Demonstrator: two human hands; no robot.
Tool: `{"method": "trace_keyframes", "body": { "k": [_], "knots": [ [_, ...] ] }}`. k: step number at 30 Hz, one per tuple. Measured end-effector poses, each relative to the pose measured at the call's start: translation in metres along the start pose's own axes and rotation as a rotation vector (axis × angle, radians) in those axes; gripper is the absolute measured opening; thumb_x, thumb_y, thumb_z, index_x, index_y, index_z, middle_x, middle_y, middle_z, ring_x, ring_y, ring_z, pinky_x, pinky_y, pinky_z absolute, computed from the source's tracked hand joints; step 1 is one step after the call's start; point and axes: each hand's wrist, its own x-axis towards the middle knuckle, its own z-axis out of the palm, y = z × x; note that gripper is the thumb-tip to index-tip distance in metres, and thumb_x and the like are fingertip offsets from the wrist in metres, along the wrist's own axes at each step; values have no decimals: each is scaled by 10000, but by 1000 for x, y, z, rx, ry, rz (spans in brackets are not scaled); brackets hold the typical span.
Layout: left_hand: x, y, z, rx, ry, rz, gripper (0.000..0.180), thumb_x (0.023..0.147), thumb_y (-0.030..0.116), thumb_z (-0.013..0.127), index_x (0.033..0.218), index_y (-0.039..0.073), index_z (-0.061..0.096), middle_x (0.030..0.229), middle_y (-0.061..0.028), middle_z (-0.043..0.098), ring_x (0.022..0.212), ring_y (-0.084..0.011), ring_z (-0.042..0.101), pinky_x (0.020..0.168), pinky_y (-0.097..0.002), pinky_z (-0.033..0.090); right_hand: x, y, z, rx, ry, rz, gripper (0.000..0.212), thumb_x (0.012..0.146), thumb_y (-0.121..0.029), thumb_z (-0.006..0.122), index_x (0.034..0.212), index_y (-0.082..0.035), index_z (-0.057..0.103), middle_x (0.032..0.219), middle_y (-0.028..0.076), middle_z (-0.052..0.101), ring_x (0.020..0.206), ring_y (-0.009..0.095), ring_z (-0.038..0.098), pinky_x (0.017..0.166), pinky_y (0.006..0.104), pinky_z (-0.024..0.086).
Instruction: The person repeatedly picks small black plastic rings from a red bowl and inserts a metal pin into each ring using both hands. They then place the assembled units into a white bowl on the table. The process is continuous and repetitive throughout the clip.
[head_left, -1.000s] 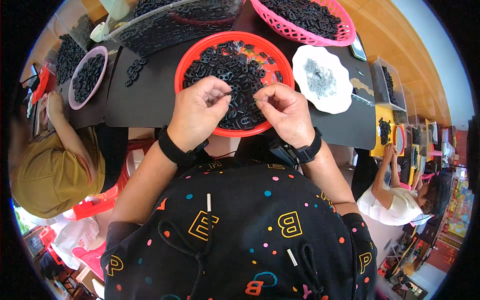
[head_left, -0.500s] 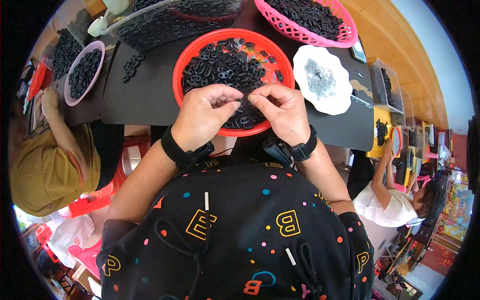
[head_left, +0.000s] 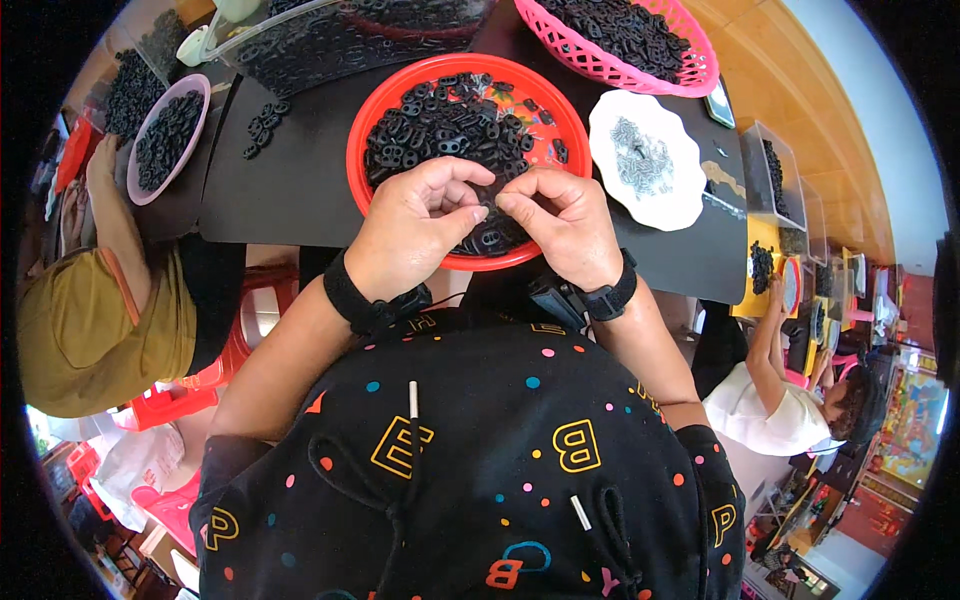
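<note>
Both my hands are over the near part of a round red basin (head_left: 357, 150), which holds a heap of small black two-holed plastic pieces (head_left: 440, 125). My left hand (head_left: 415, 225) is curled, its index finger raised off the thumb. The other fingers bend in close to the thumb tip, and whatever they hold is too small to make out. Close beside it, my right hand (head_left: 570, 225) pinches thumb against index finger; what lies in that pinch is hidden. A white scalloped dish (head_left: 672, 190) with small, thin metal pins (head_left: 640, 155) stands right of the basin.
A pink basket (head_left: 700, 45) and a clear bin (head_left: 350, 45), both with black pieces, stand behind the basin. Several loose pieces (head_left: 265, 128) lie left, near a pale pink bowl (head_left: 205, 115). A person (head_left: 110, 320) sits left; another person (head_left: 775, 405) works at right.
My left index finger has lifted away from the thumb. My right hand keeps its pinch in nearly the same place. The left person's arm has shifted.
</note>
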Motion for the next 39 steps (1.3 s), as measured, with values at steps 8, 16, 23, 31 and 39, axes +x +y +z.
{"method": "trace_keyframes", "body": {
  "k": [8,16,23,31,39],
  "knots": [
    [1,-1,2,1,7,6,284,833,-34,564,1107,31,533,818,23,568,712,-32,509,633,-185,427,0,3,-1,-61,-36,-23,52,827,-52,629,814,-2,636,708,3,619,648,36,526,574,213,434],
    [-3,8,11,-238,54,-41,151,870,31,565,1020,16,569,870,-24,609,751,-83,584,678,-216,489,-5,-2,2,225,45,13,46,834,-27,629,799,4,632,721,-10,614,662,26,520,575,188,429],
    [-4,9,19,-274,129,-10,117,871,1,554,985,-4,581,889,-48,621,758,-89,599,702,-224,508,-6,-7,10,209,151,-22,61,838,-27,625,782,-3,626,699,-14,603,635,21,511,545,184,417],
    [-4,3,17,-279,136,-10,134,871,-20,541,996,-13,590,884,-43,616,762,-86,594,706,-225,510,-2,-1,8,-50,116,-105,79,824,-63,640,771,-7,622,657,9,587,609,49,519,535,216,419],
    [-2,1,11,-141,185,-19,233,894,34,517,1117,-3,576,886,-43,613,765,-88,582,716,-231,497,45,4,-44,-738,168,-222,161,768,-107,593,886,-20,659,809,174,640,765,329,617,699,373,495]
  ]
}}
